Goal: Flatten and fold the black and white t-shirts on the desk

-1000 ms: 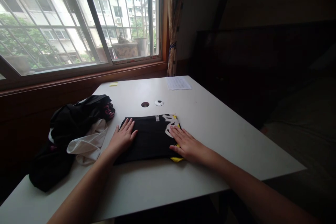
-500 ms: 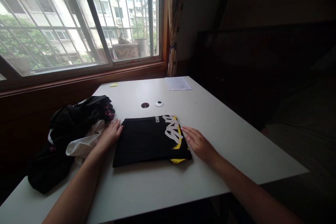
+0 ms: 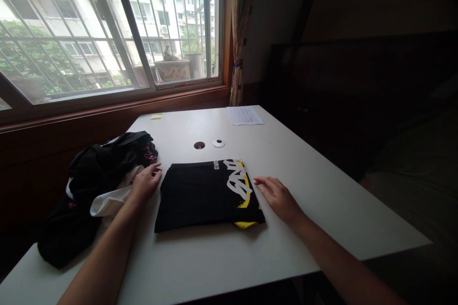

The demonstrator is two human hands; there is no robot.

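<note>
A black T-shirt (image 3: 196, 198) with white lettering and yellow patches lies folded into a flat rectangle on the white table (image 3: 229, 262). Just off its left edge is my left hand (image 3: 145, 183), fingers loosely extended and holding nothing. My right hand (image 3: 277, 195) hovers beside the shirt's right edge, a small gap away, with its fingers slightly curled and apart. Left of my left hand sits a crumpled pile of dark clothes (image 3: 103, 167) with pink print, and a white cloth (image 3: 110, 202) pokes out of it, partly behind my forearm.
Beyond the shirt, the tabletop has a round cable hole (image 3: 199, 145) and a white round cap (image 3: 218, 143). Papers (image 3: 245, 115) lie at the far edge, with a yellow slip (image 3: 156, 116) at the far left. A barred window (image 3: 143, 33) and curtain (image 3: 237, 57) stand behind.
Both hands have come away from the shirt's sides, the left one leftward and the right one rightward. The shirt keeps its folded shape. The view has shifted slightly.
</note>
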